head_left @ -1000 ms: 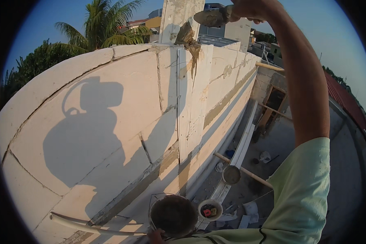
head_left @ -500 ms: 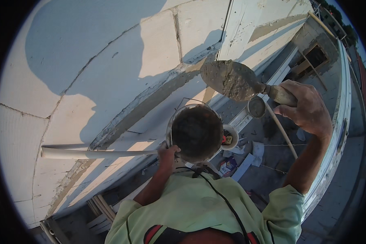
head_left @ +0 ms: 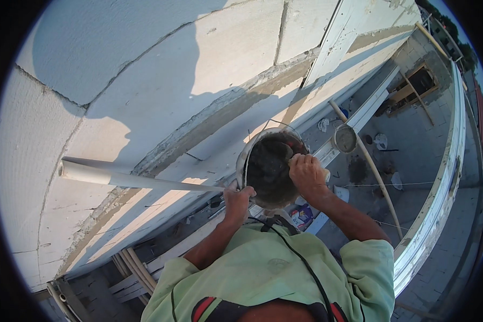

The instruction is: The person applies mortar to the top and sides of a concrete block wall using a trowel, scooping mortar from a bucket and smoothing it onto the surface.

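Observation:
A dirty pale bucket (head_left: 243, 163) with a thin wire handle is tilted in front of my chest, with dark wet mortar (head_left: 268, 169) inside. My left hand (head_left: 238, 201) grips the bucket's near left rim, thumb over the edge. Over the right side of the opening, my right hand (head_left: 308, 174) is closed on the trowel handle. Its fingers cover most of the handle, and the blade is down in the bucket, hard to make out against the mortar. A pale pole (head_left: 145, 181) runs from the wall toward my left hand; whether the hand touches it I cannot tell.
A wall of large white blocks (head_left: 236, 43) rises ahead and left, with a grey mortar band (head_left: 198, 134) along a ledge. Right of the bucket are a round grey-topped piece (head_left: 345, 138), a slanting wooden pole (head_left: 375, 169) and a long white rail (head_left: 432, 236). Debris lies below.
My right hand has come down and left from the raised position, taking the mortar-loaded trowel into the bucket. The bucket and my left hand have shifted slightly right in view.

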`<state>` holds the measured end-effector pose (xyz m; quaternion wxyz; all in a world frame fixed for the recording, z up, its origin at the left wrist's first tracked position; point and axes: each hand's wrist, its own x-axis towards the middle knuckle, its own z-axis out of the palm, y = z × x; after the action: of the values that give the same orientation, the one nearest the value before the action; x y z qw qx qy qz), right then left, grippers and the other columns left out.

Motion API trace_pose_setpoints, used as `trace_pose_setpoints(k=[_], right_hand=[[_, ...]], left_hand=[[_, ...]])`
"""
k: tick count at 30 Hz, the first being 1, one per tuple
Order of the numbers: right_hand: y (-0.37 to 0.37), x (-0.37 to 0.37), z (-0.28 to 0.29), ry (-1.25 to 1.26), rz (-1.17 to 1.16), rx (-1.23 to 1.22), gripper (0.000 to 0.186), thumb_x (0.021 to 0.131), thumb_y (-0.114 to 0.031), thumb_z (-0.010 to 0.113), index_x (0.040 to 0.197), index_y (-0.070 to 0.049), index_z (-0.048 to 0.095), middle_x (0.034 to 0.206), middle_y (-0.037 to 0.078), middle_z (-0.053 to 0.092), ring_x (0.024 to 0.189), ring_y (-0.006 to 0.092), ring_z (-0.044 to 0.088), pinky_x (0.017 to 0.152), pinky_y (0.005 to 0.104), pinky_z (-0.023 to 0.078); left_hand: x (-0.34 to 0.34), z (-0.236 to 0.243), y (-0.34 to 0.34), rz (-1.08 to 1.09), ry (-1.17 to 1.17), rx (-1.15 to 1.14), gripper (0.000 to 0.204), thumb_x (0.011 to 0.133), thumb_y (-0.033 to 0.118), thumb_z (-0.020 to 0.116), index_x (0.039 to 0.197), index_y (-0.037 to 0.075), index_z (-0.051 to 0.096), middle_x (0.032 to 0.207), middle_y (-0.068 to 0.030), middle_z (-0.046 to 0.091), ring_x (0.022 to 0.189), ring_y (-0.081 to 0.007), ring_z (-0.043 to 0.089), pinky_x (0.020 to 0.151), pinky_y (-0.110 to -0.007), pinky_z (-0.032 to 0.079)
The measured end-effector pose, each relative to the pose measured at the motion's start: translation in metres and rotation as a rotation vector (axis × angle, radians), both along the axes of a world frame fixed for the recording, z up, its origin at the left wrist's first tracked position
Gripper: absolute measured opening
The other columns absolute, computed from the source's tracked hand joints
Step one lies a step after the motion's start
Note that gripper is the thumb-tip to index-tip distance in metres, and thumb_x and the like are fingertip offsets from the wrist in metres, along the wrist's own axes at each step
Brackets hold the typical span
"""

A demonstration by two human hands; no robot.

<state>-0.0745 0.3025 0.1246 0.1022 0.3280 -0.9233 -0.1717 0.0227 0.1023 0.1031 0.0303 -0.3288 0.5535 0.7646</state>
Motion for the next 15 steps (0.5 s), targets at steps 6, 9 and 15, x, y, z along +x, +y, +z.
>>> trace_pose_setpoints(k=[6, 9, 15], right_hand=[[-0.023, 0.032, 0.015, -0.013, 0.161, -0.108, 0.025, 0.080, -0.017, 0.061, 0.096, 0.002, 0.060, 0.077, 0.006, 0.059, 0.073, 0.0190, 0.058, 0.064, 0.0316, 0.046], [-0.022, 0.040, 0.030, -0.028, 0.237, -0.066, 0.027, 0.080, -0.018, 0.061, 0.098, 0.002, 0.060, 0.078, 0.007, 0.059, 0.074, 0.0191, 0.059, 0.066, 0.0317, 0.046], [0.006, 0.028, 0.074, -0.156, 0.129, 0.009, 0.035, 0.080, -0.015, 0.060, 0.111, 0.004, 0.059, 0.084, 0.010, 0.062, 0.081, 0.0224, 0.060, 0.070, 0.0334, 0.046]], left_hand=[[0.001, 0.016, -0.014, 0.018, 0.051, -0.009, 0.014, 0.066, -0.001, 0.061, 0.080, -0.001, 0.062, 0.069, -0.0008, 0.056, 0.060, -0.0092, 0.047, 0.055, -0.025, 0.037], [0.008, -0.001, -0.025, 0.006, 0.072, -0.028, 0.015, 0.066, -0.001, 0.060, 0.081, -0.001, 0.063, 0.070, -0.0012, 0.058, 0.062, -0.0093, 0.049, 0.055, -0.025, 0.038], [0.013, -0.004, -0.027, 0.040, 0.081, 0.012, 0.020, 0.066, 0.001, 0.061, 0.085, -0.003, 0.064, 0.075, -0.0035, 0.061, 0.065, -0.0108, 0.051, 0.058, -0.026, 0.041]])
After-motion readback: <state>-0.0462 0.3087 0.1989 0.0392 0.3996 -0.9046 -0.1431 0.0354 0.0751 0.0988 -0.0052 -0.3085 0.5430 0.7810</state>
